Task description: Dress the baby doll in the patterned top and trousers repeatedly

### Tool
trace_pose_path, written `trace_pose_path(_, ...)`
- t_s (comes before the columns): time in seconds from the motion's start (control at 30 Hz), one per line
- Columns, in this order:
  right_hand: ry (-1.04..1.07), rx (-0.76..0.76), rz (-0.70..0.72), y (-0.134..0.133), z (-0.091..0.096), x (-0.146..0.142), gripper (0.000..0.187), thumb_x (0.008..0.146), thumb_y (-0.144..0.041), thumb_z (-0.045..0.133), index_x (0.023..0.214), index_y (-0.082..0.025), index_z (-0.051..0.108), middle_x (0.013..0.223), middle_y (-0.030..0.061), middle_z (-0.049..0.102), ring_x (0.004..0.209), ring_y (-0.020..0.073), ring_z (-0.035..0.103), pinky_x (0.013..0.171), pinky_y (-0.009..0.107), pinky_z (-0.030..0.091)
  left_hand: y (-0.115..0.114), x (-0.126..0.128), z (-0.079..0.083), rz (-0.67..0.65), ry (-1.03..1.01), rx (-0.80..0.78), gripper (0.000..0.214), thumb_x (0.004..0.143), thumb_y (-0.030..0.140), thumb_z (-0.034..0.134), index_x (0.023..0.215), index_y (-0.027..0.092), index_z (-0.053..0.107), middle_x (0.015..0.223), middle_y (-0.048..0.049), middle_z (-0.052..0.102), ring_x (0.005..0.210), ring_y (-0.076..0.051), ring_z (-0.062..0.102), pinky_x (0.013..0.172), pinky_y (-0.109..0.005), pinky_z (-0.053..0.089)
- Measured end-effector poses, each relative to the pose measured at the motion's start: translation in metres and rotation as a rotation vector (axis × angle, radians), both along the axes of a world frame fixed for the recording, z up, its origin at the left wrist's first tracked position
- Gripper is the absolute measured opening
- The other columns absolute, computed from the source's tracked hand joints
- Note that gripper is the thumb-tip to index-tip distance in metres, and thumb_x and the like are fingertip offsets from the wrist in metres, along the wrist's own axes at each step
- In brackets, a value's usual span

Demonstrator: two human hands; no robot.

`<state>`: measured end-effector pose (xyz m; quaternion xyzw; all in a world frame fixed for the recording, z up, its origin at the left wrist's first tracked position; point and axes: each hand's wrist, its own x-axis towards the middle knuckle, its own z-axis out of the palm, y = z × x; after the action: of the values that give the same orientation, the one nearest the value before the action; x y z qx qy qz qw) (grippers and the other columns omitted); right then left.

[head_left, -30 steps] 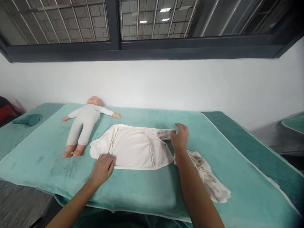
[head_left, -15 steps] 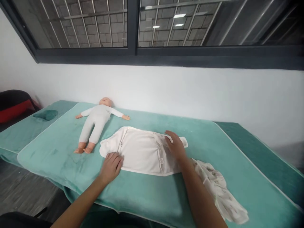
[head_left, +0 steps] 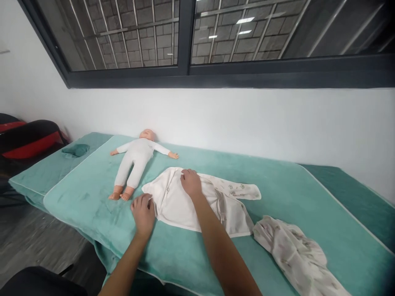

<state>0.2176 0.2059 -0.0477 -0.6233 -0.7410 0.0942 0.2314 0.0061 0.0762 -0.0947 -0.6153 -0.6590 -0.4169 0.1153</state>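
Observation:
A white baby shirt (head_left: 182, 209) lies spread on the green cover, with one sleeve (head_left: 243, 191), printed with small green figures, stretched out to the right. At the shirt's left end, my left hand (head_left: 143, 211) has its fingers curled onto the fabric edge. My right hand (head_left: 191, 183) rests on the upper part of the shirt, fingers bent and slightly apart, and its forearm covers the middle of the garment. Beyond my left hand, a baby doll (head_left: 135, 158) in a white suit lies on its back, arms spread.
A crumpled, printed baby garment (head_left: 296, 250) lies at the right on the green-covered table (head_left: 277, 181). A small green cushion (head_left: 76, 150) is at the far left, near black and red chairs (head_left: 33, 142). The wall and a barred window rise behind.
My right hand has moved left across the shirt from its right side. The printed right sleeve now lies extended. My left hand has shifted slightly toward the left sleeve. The view has turned a little.

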Motion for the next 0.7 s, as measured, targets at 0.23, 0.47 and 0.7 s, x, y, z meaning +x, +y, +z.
trace_pose_path(0.23, -0.013, 0.098, 0.33, -0.008, -0.013, 0.005, 0.035, 0.096, -0.023, 0.051, 0.129, -0.024, 0.062, 0.133, 0.0096, 0.062, 0.124, 0.0272, 0.05, 0.105, 0.04, 0.037, -0.014, 0.035, 0.022, -0.417, 0.074, 0.164, 0.025, 0.095, 0.005, 0.047, 0.101, 0.022, 0.064, 0.106, -0.0074, 0.067, 0.102, -0.022, 0.06, 0.089, -0.043, 0.05)
trace_pose_path(0.47, 0.098, 0.064, 0.226, -0.006, -0.012, 0.019, 0.036, 0.094, -0.017, 0.045, 0.125, -0.018, 0.064, 0.139, 0.0142, 0.057, 0.129, 0.0284, 0.046, 0.108, 0.04, 0.036, -0.037, 0.098, 0.045, -0.868, -0.071, -0.085, 0.035, 0.097, 0.007, 0.043, 0.123, 0.024, 0.059, 0.126, -0.0113, 0.064, 0.118, -0.021, 0.06, 0.097, -0.038, 0.055)
trace_pose_path(0.7, 0.567, -0.066, 0.0, -0.007, -0.001, 0.026, 0.031, 0.096, -0.048, 0.047, 0.093, -0.023, 0.065, 0.098, 0.0034, 0.069, 0.088, 0.02, 0.062, 0.083, 0.031, 0.046, -0.024, 0.073, 0.032, -0.385, -0.05, -0.157, 0.02, 0.097, 0.027, 0.058, 0.116, 0.022, 0.062, 0.119, -0.0114, 0.065, 0.115, -0.029, 0.06, 0.096, -0.051, 0.052)
